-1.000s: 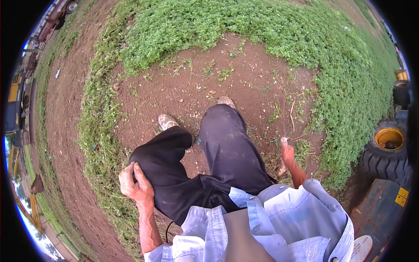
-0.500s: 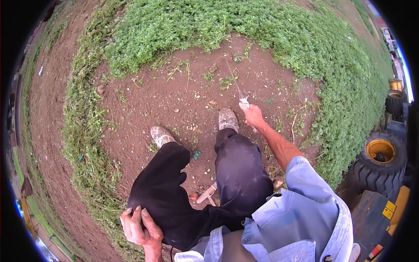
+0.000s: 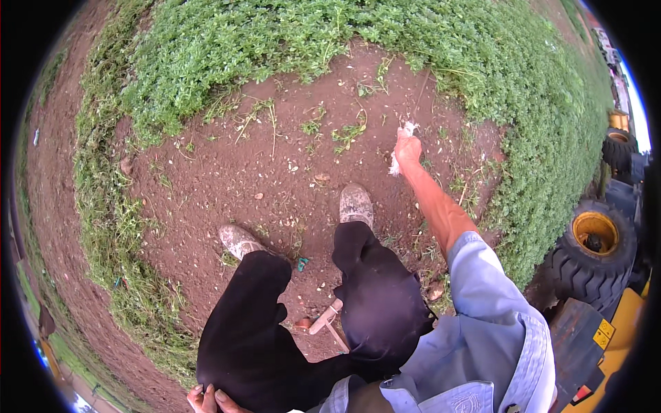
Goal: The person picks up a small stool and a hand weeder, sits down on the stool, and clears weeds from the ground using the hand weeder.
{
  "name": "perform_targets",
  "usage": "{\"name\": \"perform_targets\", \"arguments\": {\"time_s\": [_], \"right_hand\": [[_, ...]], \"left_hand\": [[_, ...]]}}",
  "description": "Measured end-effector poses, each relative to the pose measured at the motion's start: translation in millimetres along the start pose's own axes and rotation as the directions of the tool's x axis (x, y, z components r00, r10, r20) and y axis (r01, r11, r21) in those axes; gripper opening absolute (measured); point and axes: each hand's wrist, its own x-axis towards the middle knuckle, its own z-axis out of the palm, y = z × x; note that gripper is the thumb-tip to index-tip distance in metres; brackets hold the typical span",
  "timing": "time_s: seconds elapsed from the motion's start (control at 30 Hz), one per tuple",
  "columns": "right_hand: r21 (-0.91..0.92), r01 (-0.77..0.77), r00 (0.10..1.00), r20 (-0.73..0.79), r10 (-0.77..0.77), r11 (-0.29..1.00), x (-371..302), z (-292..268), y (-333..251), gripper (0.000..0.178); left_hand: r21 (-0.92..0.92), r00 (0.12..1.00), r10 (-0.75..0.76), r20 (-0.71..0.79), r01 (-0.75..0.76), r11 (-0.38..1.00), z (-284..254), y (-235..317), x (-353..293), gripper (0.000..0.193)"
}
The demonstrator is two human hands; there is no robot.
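My right hand (image 3: 408, 150) is stretched out ahead over the bare soil. It is closed round the pale, cloth-wrapped handle of a thin rod-like hand tool (image 3: 414, 128). The tool's thin shaft points away toward the leafy plants and is blurred, so its tip is hard to make out. At the lower edge my left hand (image 3: 212, 400) rests against my left knee in black trousers, fingers slightly apart and holding nothing visible. Most of that hand falls outside the picture. Loose pulled weeds (image 3: 351, 132) lie on the soil left of the tool.
Dense low green plants (image 3: 275, 41) curve round the soil ahead and to the right. Uprooted weeds (image 3: 113, 227) form a row at left. A wooden stool-like frame (image 3: 326, 316) shows under me. A machine's large tyre (image 3: 595, 237) stands at right.
My right hand has swung right and slightly farther away with the tool, whose shaft now leans right. The view has shifted, and my left hand sits lower, mostly cut off by the edge.
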Motion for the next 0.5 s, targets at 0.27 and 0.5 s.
{"name": "perform_targets", "arguments": {"time_s": [0.27,0.5], "right_hand": [[0.184,-0.182,0.983,0.033,0.179,0.966,28,21,-36,0.04],[0.426,-0.52,0.848,0.364,0.386,0.74,-34,-10,12,0.031]], "left_hand": [[-0.042,0.789,0.48,-0.383,-0.534,0.845,37,-47,-1,0.017],[0.022,0.756,0.501,-0.422,-0.543,0.839,39,-55,0,0.04]]}}
